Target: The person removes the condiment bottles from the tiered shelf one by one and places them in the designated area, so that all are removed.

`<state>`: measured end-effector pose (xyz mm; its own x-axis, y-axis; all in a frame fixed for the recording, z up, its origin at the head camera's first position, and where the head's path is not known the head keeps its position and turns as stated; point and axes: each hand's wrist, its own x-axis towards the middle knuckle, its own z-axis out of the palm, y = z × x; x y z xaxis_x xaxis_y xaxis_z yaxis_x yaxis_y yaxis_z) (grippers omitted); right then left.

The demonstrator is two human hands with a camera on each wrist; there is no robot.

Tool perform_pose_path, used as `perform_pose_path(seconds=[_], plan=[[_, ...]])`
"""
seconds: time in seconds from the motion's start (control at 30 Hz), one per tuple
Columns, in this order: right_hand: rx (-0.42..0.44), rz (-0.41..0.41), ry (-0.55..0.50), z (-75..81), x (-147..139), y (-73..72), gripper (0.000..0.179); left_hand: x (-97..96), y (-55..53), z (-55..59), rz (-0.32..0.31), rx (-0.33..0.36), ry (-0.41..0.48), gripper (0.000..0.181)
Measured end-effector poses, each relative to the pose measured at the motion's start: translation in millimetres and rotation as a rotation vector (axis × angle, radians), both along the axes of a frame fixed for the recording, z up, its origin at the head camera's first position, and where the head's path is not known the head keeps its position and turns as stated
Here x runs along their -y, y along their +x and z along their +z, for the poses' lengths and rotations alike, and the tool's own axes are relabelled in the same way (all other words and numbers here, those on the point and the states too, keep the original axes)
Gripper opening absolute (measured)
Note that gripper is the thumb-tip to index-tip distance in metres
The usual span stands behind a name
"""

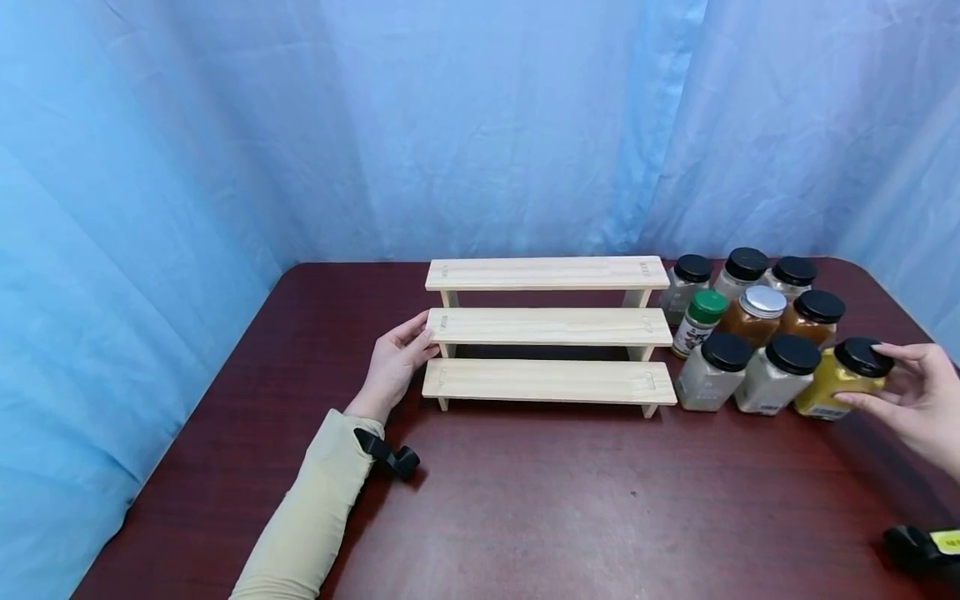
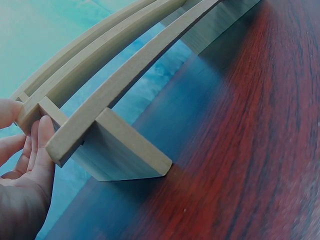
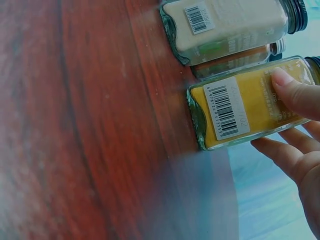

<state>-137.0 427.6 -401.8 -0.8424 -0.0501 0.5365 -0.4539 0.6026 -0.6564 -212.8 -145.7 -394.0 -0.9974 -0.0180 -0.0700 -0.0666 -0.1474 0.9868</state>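
A three-tier wooden shelf rack (image 1: pixel 551 327) stands on the table. My left hand (image 1: pixel 397 362) holds the left end of its middle board, thumb and fingers at the board's end in the left wrist view. At the far right, my right hand (image 1: pixel 918 396) grips a square spice jar of yellow powder (image 1: pixel 825 383) with a black lid. Thumb and fingers lie on opposite sides of this jar in the right wrist view, where its barcode label (image 3: pixel 227 107) shows. Whether the jar's base touches the table is hard to tell.
Beside the yellow jar stand two pale-powder jars (image 1: pixel 780 379) with black lids. Behind are a green-capped bottle (image 1: pixel 693 333), a silver-lidded brown jar (image 1: pixel 750 321) and several more black-lidded jars (image 1: pixel 813 321). Blue curtains (image 1: pixel 487 125) border the dark red table (image 1: pixel 525 500).
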Motion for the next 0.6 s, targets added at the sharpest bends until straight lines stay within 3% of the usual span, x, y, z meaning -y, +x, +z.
perform_pose_path(seconds=[0.27, 0.4, 0.5, 0.6], plan=[[0.002, -0.013, 0.015, 2.5, 1.1, 1.7, 0.069, -1.3, 0.2, 0.0, -0.002, -0.017, -0.002, 0.044], [-0.019, -0.044, 0.05, -14.4, -21.9, -7.9, 0.059, -2.9, 0.0, -0.6, -0.001, -0.02, 0.014, 0.044], [-0.029, -0.071, 0.07, -23.9, -38.8, -14.1, 0.066, -3.2, 0.7, -0.4, -0.004, -0.016, 0.018, 0.044], [-0.004, -0.123, 0.004, -1.6, -23.3, -4.1, 0.064, -2.8, 1.2, -0.2, -0.009, -0.016, 0.017, 0.045]])
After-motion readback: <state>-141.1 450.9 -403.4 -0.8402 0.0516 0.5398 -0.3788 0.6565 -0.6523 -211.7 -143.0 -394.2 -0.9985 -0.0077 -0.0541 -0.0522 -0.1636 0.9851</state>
